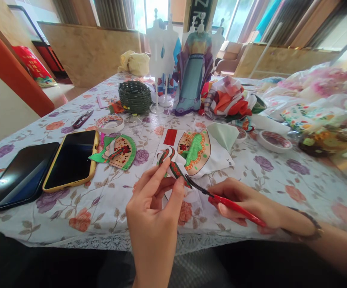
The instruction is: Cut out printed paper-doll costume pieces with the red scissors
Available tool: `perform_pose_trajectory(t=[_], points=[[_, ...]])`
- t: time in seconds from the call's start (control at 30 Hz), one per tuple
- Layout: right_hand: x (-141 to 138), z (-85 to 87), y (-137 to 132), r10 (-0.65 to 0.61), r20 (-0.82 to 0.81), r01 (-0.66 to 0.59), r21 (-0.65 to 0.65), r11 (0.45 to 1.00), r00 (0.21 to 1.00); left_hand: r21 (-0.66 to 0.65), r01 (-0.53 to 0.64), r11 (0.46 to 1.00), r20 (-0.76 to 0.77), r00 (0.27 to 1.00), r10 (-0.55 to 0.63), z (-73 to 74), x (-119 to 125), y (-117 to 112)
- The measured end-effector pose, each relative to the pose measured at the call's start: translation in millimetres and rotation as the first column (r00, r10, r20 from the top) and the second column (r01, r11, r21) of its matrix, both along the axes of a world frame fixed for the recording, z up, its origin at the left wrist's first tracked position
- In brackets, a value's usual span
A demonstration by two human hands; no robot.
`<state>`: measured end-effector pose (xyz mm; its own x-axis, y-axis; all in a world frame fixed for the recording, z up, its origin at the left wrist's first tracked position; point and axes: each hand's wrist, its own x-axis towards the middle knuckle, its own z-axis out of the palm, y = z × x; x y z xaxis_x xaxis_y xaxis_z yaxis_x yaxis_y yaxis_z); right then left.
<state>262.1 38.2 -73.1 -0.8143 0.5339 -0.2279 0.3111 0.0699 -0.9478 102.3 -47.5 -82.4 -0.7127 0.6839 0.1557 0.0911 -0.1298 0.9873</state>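
Head view: left hand [154, 204] pinching one patterned strip [176, 169], right hand [248, 196] gripping one red-handled pair of scissors [240, 209]! One wicker basket [135, 100] beyond.

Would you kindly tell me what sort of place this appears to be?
Probably a small sewing or craft workspace, judging by the white tabletop mannequins standing on the flowered tablecloth, the patterned cut-out lying nearer, and the red-handled scissors in the right hand.

Left grip [155, 206] upright, pinching, right grip [250, 197] curled, forearm [338, 243] slanted
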Motion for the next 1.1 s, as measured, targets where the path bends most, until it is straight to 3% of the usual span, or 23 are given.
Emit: perform_pose_trajectory(t=[0.33, 0.83, 1.1], points=[[0, 2.2, 3, 0.036, 0.009, -0.035, -0.073, 0.997, 0.999, -0.018, 0.013, 1.000, -0.035, 0.999, -0.014, 1.1, 5, 0], [2, -1.6, 5, 0.041, 0.006, -0.041, -0.058, 0.997, 0.999, 0.002, 0.091, 0.996, 0.047, 0.995, -0.091, -1.0, 7, -2], [2, -2.6, 3, 0.022, -0.002, -0.022, -0.052, 0.998, 1.000, 0.036, 0.087, 0.996, 0.015, 0.996, -0.088, -4.7, 10, -2]])
